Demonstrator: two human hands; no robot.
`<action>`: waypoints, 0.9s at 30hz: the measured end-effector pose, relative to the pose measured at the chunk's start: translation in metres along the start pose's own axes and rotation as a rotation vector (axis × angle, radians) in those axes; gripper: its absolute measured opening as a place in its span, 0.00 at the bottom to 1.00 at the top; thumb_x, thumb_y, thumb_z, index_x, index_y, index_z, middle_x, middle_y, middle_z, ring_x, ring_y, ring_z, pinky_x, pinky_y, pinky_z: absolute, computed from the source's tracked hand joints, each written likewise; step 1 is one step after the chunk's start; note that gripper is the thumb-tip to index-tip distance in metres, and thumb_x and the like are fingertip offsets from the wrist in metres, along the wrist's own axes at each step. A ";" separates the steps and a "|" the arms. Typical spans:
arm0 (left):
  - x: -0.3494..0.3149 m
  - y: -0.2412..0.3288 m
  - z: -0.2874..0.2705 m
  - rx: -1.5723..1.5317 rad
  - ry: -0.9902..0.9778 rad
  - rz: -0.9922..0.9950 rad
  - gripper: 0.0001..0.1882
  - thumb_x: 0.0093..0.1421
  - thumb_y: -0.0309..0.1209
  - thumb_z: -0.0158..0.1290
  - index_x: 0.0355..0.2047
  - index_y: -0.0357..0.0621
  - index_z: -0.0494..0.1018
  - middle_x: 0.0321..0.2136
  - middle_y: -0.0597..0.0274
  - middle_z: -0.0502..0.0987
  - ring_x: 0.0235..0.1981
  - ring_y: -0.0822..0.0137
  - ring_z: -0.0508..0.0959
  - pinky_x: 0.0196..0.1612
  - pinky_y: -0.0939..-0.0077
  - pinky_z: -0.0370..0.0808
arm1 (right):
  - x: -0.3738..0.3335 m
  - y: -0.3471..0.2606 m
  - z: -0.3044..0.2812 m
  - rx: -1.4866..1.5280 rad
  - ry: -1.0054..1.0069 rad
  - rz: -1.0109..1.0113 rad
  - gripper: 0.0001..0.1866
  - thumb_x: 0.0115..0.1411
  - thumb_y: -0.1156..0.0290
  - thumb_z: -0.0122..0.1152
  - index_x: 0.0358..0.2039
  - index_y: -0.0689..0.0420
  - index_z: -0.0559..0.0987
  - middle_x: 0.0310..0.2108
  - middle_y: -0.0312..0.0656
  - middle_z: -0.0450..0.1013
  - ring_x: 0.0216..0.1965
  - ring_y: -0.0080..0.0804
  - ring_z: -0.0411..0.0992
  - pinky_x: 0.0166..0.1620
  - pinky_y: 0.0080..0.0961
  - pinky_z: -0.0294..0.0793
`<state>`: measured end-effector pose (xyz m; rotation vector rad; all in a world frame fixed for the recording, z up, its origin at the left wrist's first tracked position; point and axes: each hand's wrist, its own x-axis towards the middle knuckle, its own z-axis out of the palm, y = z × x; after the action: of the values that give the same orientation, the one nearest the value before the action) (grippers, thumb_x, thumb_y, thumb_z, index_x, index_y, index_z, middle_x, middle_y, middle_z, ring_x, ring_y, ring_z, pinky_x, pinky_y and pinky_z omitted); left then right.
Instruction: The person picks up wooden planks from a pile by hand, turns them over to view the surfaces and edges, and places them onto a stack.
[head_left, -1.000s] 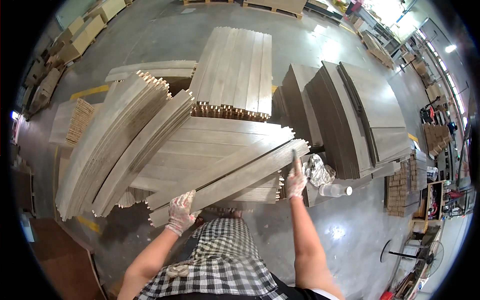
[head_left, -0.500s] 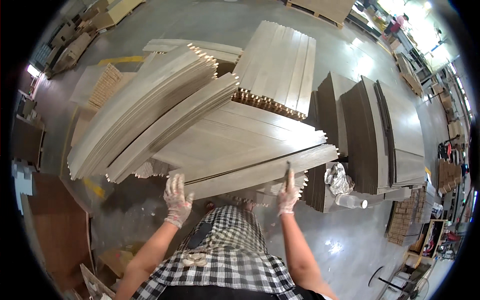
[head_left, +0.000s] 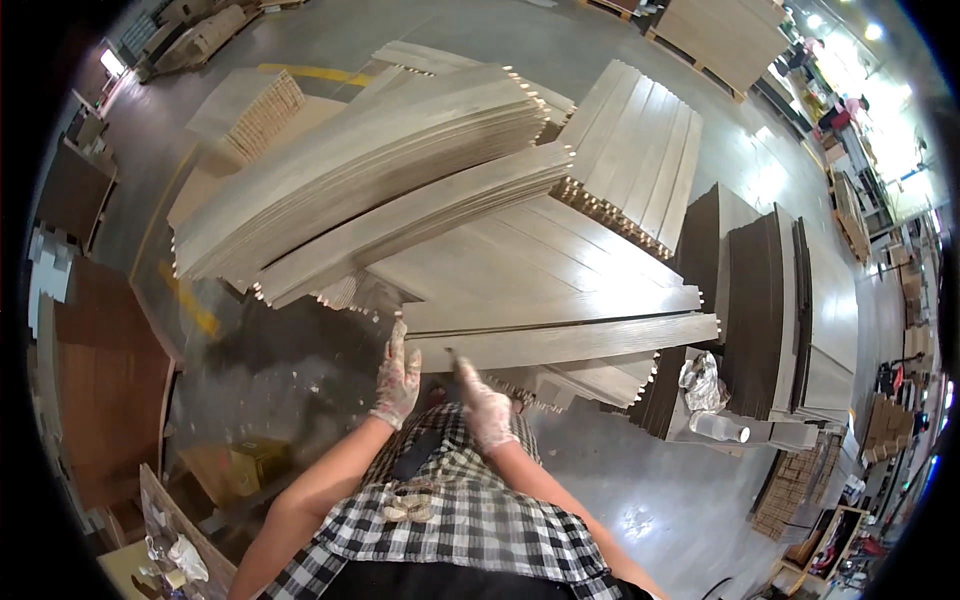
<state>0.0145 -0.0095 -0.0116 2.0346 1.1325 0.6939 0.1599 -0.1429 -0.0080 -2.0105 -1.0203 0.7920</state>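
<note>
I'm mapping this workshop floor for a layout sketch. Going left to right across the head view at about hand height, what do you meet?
Reddish-brown board → left hand in a glove → right hand in a glove → crumpled plastic wrap → stack of dark panels → small stack of light wood pieces.

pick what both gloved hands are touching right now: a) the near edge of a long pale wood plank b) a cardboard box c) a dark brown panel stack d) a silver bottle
a: the left hand and right hand both press against the near edge of the long pale plank lying on top of the light wood stack.
</note>
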 end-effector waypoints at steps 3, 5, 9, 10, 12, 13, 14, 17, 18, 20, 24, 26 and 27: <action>-0.005 -0.007 -0.016 -0.108 0.045 -0.026 0.27 0.67 0.33 0.41 0.64 0.38 0.52 0.60 0.46 0.61 0.61 0.51 0.62 0.62 0.65 0.60 | 0.008 0.022 0.002 -0.086 0.217 -0.152 0.36 0.52 0.83 0.52 0.63 0.48 0.63 0.38 0.51 0.77 0.25 0.38 0.76 0.31 0.32 0.76; -0.015 -0.023 -0.022 -0.285 0.111 -0.092 0.24 0.69 0.28 0.38 0.64 0.39 0.53 0.65 0.54 0.56 0.64 0.62 0.59 0.64 0.71 0.56 | 0.011 0.028 -0.016 -0.042 0.344 -0.020 0.36 0.54 0.78 0.54 0.65 0.49 0.59 0.39 0.45 0.78 0.22 0.38 0.75 0.27 0.32 0.76; -0.022 -0.037 -0.025 -0.182 0.226 -0.100 0.23 0.68 0.29 0.40 0.62 0.38 0.55 0.60 0.48 0.61 0.60 0.55 0.64 0.61 0.67 0.62 | 0.008 0.006 0.044 -0.208 0.069 -0.276 0.37 0.52 0.85 0.51 0.64 0.49 0.61 0.42 0.47 0.76 0.34 0.30 0.75 0.38 0.25 0.74; -0.023 -0.037 -0.024 -0.192 0.223 -0.093 0.23 0.68 0.29 0.40 0.62 0.38 0.55 0.60 0.48 0.61 0.60 0.55 0.64 0.61 0.67 0.62 | 0.008 0.009 0.059 -0.286 -0.033 -0.326 0.38 0.51 0.89 0.49 0.64 0.49 0.62 0.45 0.48 0.75 0.39 0.30 0.76 0.43 0.25 0.74; -0.035 -0.054 -0.033 -0.450 0.185 -0.253 0.24 0.69 0.33 0.39 0.64 0.43 0.53 0.62 0.51 0.58 0.60 0.60 0.64 0.59 0.69 0.64 | 0.004 -0.009 0.058 -0.109 -0.017 -0.267 0.40 0.49 0.92 0.45 0.64 0.49 0.62 0.49 0.49 0.74 0.44 0.32 0.77 0.47 0.26 0.74; -0.039 -0.061 -0.040 -0.580 0.175 -0.333 0.25 0.70 0.35 0.39 0.65 0.45 0.53 0.63 0.53 0.57 0.59 0.62 0.65 0.58 0.69 0.65 | 0.006 -0.028 0.036 0.125 0.110 -0.141 0.41 0.49 0.92 0.43 0.64 0.50 0.61 0.49 0.48 0.74 0.45 0.33 0.76 0.47 0.26 0.75; -0.041 -0.060 -0.040 -0.587 0.173 -0.334 0.25 0.70 0.35 0.39 0.65 0.45 0.53 0.63 0.53 0.57 0.59 0.62 0.65 0.58 0.69 0.65 | 0.007 -0.024 0.023 0.060 0.169 -0.069 0.41 0.49 0.92 0.43 0.65 0.49 0.60 0.45 0.48 0.76 0.38 0.32 0.77 0.43 0.25 0.76; -0.041 -0.054 -0.033 -0.729 0.106 -0.494 0.23 0.69 0.33 0.42 0.63 0.45 0.56 0.59 0.55 0.62 0.52 0.64 0.70 0.53 0.70 0.70 | 0.000 -0.012 0.041 -0.043 0.099 -0.067 0.40 0.50 0.91 0.47 0.65 0.51 0.60 0.40 0.49 0.78 0.32 0.33 0.78 0.38 0.25 0.78; -0.042 -0.054 -0.029 -0.727 0.036 -0.527 0.21 0.68 0.30 0.42 0.61 0.43 0.59 0.54 0.56 0.66 0.46 0.68 0.72 0.48 0.73 0.72 | -0.001 -0.018 0.054 -0.234 -0.064 -0.189 0.39 0.50 0.90 0.50 0.64 0.52 0.60 0.41 0.50 0.77 0.31 0.34 0.78 0.38 0.26 0.77; -0.038 -0.036 -0.025 -0.827 -0.031 -0.609 0.17 0.66 0.27 0.44 0.56 0.41 0.63 0.43 0.60 0.72 0.36 0.73 0.76 0.37 0.78 0.76 | -0.001 -0.018 0.065 -0.224 -0.080 -0.334 0.39 0.50 0.90 0.52 0.64 0.53 0.61 0.41 0.51 0.77 0.30 0.35 0.78 0.37 0.26 0.77; -0.030 -0.027 -0.023 -0.947 -0.055 -0.695 0.11 0.66 0.30 0.46 0.47 0.39 0.67 0.39 0.61 0.73 0.30 0.71 0.76 0.35 0.78 0.76 | 0.012 -0.030 0.036 -0.088 0.080 -0.222 0.38 0.53 0.86 0.50 0.65 0.51 0.58 0.50 0.48 0.73 0.41 0.26 0.76 0.41 0.20 0.76; -0.038 -0.067 -0.001 -0.936 0.023 -0.643 0.11 0.66 0.30 0.46 0.46 0.39 0.67 0.37 0.61 0.74 0.30 0.71 0.76 0.34 0.78 0.76 | 0.007 -0.015 0.062 -0.376 -0.165 -0.195 0.33 0.58 0.78 0.48 0.65 0.56 0.57 0.59 0.44 0.65 0.52 0.27 0.69 0.43 0.19 0.75; -0.039 -0.079 0.008 -0.925 0.081 -0.590 0.11 0.66 0.29 0.47 0.46 0.40 0.67 0.36 0.62 0.74 0.29 0.71 0.76 0.34 0.78 0.76 | 0.006 -0.006 0.074 -0.518 -0.286 -0.204 0.31 0.61 0.74 0.47 0.65 0.59 0.57 0.63 0.42 0.61 0.57 0.28 0.66 0.44 0.19 0.75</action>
<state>-0.0378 -0.0167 -0.0828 0.8538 1.0878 0.7854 0.1027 -0.1112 -0.0444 -2.2001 -1.7093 0.7732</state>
